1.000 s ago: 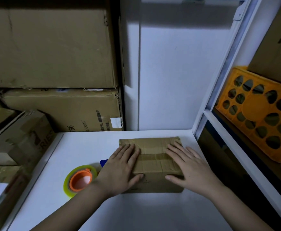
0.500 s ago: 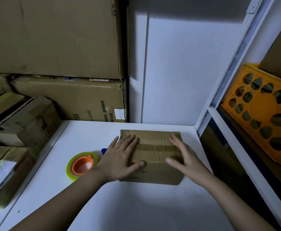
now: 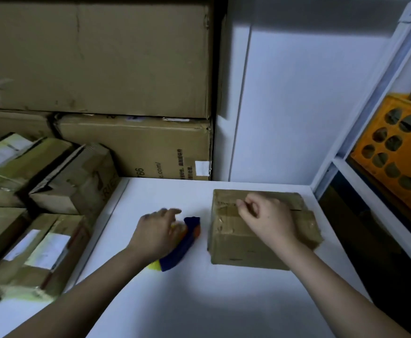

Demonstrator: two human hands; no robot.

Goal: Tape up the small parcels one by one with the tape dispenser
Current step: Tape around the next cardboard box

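White tabletop (image 3: 199, 301), cartons alongside: right hand (image 3: 268, 215), fingers curled, holding nothing visible, steadies small parcel (image 3: 236, 242) mid-table; left hand (image 3: 158, 232) grasps tape dispenser (image 3: 187, 240) just beside it, seemingly for taping.
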